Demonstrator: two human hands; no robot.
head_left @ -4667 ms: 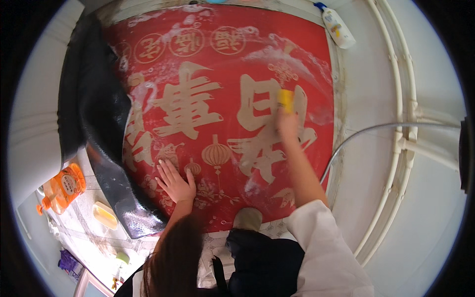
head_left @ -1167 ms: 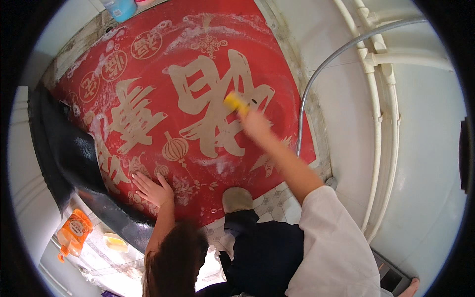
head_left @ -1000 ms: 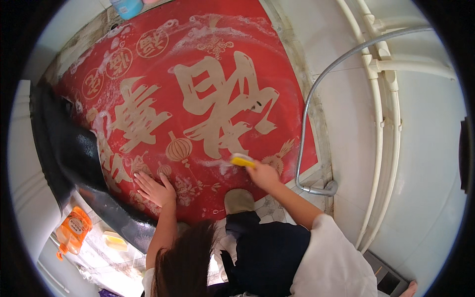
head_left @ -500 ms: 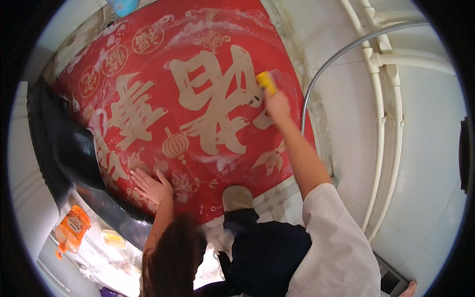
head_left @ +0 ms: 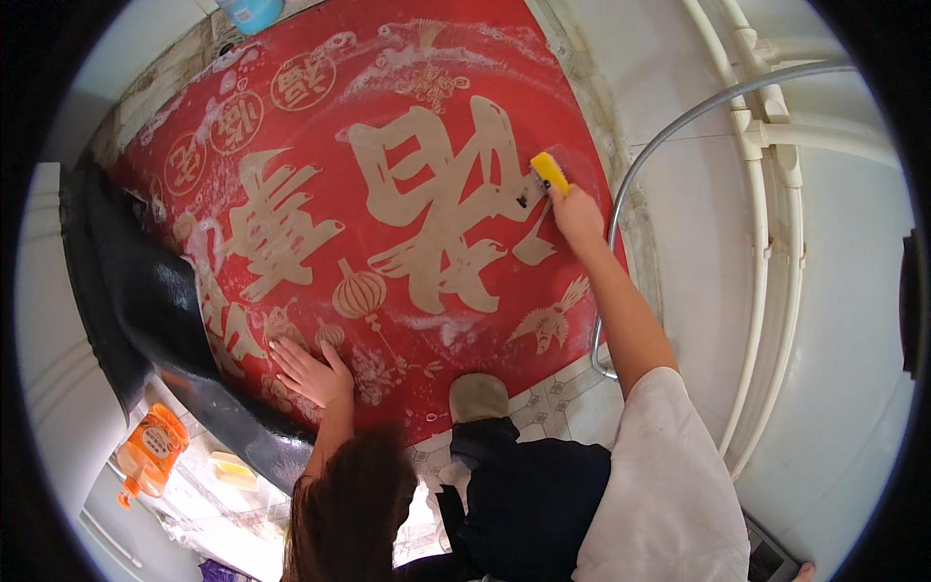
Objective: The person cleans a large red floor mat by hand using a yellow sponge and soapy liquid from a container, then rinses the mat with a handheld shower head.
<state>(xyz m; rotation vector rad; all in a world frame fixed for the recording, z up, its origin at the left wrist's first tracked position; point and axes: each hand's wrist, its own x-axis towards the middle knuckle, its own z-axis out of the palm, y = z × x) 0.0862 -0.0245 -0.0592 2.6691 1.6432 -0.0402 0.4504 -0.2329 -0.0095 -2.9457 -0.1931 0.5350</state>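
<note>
A red floor mat [head_left: 538,92] with large beige characters, lanterns and flowers lies spread out, streaked with white suds. My right hand [head_left: 579,221] is closed around a yellow scrubbing brush [head_left: 550,172], whose bristles face left against the mat beside the big central character. Near the mat's lower left, my left hand [head_left: 312,376] presses flat with fingers spread, holding nothing. Along the left side the mat is folded over, so its black underside [head_left: 155,286] shows. One of my shoes [head_left: 478,398] stands at the mat's near edge.
A grey hose [head_left: 669,131] curves down on the right, beside white wall pipes [head_left: 756,223]. At lower left lie an orange bottle [head_left: 155,448] and a yellow block in a tray [head_left: 233,472]. A blue container [head_left: 250,14] stands at the far left.
My right hand and the brush have shifted slightly right and down in the picture, partly because the whole view has shifted. My left hand stays flat at the same place on the mat.
</note>
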